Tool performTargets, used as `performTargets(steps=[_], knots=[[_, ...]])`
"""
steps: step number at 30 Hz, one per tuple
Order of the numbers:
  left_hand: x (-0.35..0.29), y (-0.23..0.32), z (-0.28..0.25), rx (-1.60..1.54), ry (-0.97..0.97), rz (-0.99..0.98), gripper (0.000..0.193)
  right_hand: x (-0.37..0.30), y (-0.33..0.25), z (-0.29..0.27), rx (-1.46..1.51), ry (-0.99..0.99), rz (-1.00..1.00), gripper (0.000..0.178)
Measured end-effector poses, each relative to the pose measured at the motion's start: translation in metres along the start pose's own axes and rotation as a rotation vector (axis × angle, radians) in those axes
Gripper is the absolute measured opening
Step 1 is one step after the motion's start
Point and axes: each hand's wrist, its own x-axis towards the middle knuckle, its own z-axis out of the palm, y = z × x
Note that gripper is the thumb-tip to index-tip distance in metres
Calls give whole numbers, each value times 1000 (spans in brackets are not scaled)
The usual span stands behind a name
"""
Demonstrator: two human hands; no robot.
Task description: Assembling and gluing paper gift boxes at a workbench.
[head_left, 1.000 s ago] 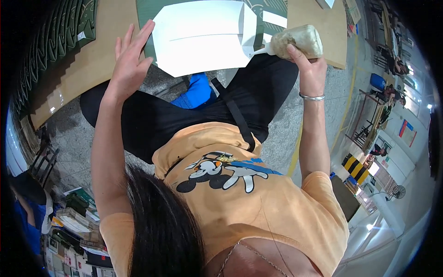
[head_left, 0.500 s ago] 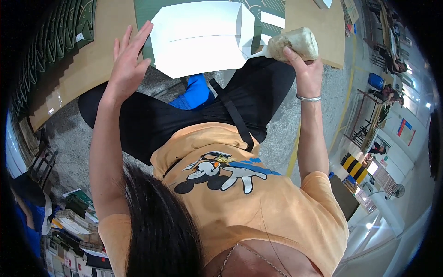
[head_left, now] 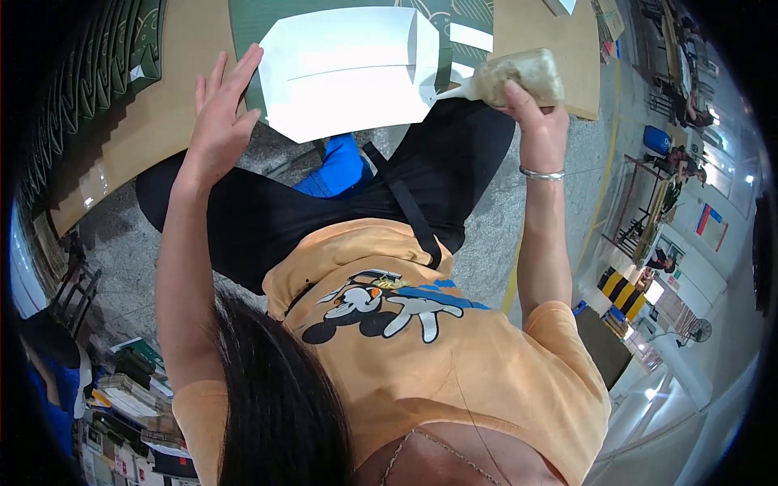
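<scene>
A white folded paper piece with angled corners and a raised flap on its right lies over a green printed sheet at the table's near edge. My left hand rests by the paper's left edge, fingers stretched out and holding nothing. Wrapped in my right hand is a cloudy, stained squeeze bottle, tipped on its side. Its thin nozzle points left to the paper's lower right corner. Whether anything flows from the tip is too small to tell.
Green pleated pieces stand in a row along the left of the brown table. Small white strips lie right of the paper. Below the table edge are my knees and a blue object. Other people sit farther right.
The squeeze bottle's side looks more pressed in under my right hand. My left hand keeps its place by the paper. The whole view has shifted slightly.
</scene>
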Motion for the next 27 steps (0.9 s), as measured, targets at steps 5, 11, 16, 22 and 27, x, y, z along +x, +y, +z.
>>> performTargets(steps=[5, 11, 16, 22, 27], knots=[[-2, 0, -3, -4, -3, 5, 74, 19, -8, -4, 121, 19, -111, 40], [-1, 3, -1, -15, -20, -15, 75, 43, -12, 15, 170, 14, -211, 38], [-3, 4, -4, -29, -1, 11, 75, 53, -14, 32, 171, -20, -246, 38], [-3, 3, -1, -19, 32, 50, 76, 61, 0, 34, 94, 16, -253, 50], [-3, 3, -2, -2, 42, 49, 77, 63, -3, 38, 17, 7, -304, 40]])
